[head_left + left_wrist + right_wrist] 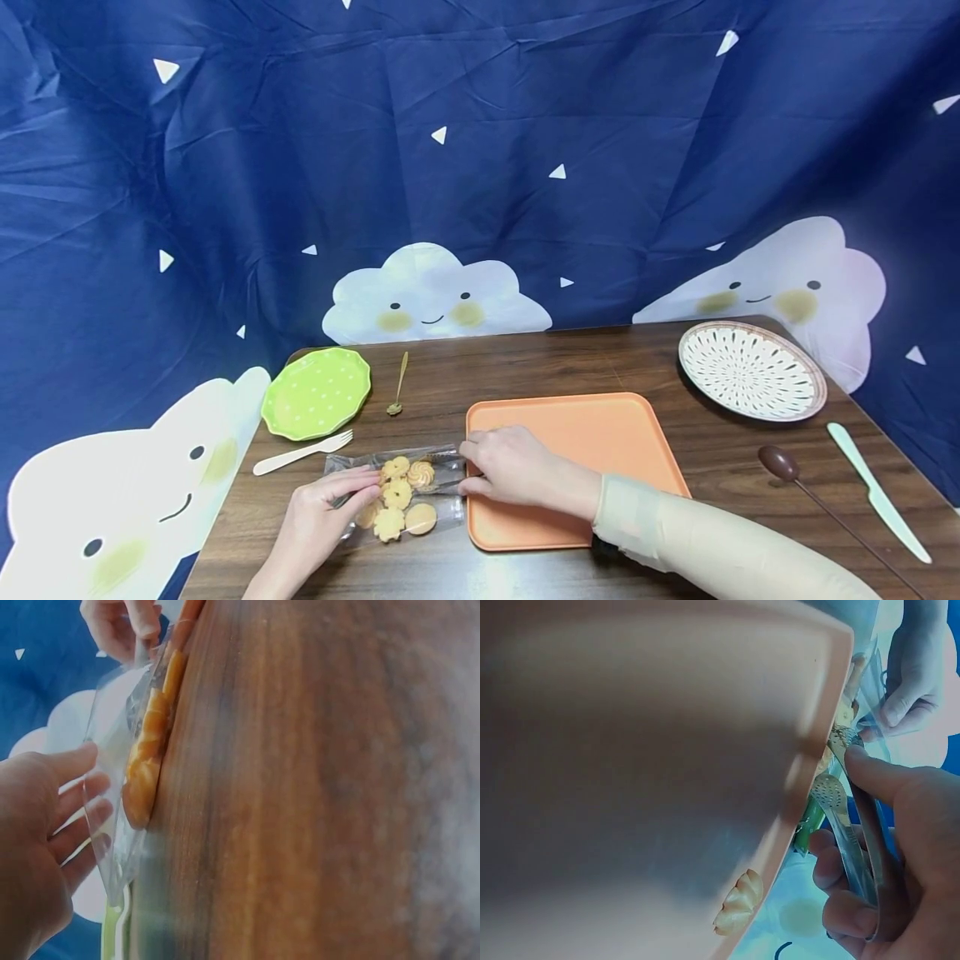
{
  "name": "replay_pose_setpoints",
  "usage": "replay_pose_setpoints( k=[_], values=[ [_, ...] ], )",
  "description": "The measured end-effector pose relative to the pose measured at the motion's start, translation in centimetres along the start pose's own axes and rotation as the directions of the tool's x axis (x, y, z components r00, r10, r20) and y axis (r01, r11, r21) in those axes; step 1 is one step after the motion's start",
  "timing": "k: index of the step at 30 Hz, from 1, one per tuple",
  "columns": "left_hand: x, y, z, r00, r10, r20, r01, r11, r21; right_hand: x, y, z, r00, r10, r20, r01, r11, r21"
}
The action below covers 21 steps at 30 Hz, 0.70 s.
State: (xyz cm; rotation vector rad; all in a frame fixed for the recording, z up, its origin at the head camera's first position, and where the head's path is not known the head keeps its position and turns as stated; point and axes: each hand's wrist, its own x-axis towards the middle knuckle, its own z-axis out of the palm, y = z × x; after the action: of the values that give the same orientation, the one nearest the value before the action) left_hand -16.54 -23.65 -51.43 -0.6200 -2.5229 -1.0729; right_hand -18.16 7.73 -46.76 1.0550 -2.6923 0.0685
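A clear plastic bag [450, 510] with several cookies [397, 493] in it lies on the table, left of an orange tray [570, 417]. My left hand [322, 512] is at the bag's left side, its fingers [79, 832] fairly straight against the film. At the bag's right end, over the tray's left edge, is my right hand [517, 467]. It grips metal tongs [871, 825] with perforated tips, which stand apart near the tray rim. One ridged cookie [740, 904] sits on the tray in the right wrist view; the hand and arm hide it from the head view.
A green dotted plate [318, 393], a pale fork [303, 452] and a small gold spoon [401, 385] lie at the left. Toward the right are a patterned plate [752, 371], a long-handled brown spoon [780, 463] and a mint knife [877, 492]. A blue curtain [480, 167] hangs behind.
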Motion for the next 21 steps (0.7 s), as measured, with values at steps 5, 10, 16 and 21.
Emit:
replay_pose_setpoints(
  k=[5,10,16,21],
  values=[
    [0.0,-0.2,0.1,1.000,0.021,-0.017,-0.021,1.000,-0.001,0.3,0.4,0.6,1.000,-0.002,0.008,0.002,1.000,0.019],
    [0.0,-0.2,0.0,1.000,0.008,-0.009,-0.008,1.000,0.000,0.5,0.7,0.6,1.000,0.004,0.026,-0.005,1.000,0.025],
    [-0.4,-0.1,-0.1,1.000,-0.008,-0.008,0.008,1.000,0.007,0.9,0.5,1.1,0.997,0.001,0.071,-0.001,1.000,-0.001],
    [-0.2,-0.2,0.0,1.000,0.005,-0.008,-0.005,1.000,-0.001,1.2,0.6,1.3,0.997,-0.012,0.077,0.012,1.000,0.006]
  ],
)
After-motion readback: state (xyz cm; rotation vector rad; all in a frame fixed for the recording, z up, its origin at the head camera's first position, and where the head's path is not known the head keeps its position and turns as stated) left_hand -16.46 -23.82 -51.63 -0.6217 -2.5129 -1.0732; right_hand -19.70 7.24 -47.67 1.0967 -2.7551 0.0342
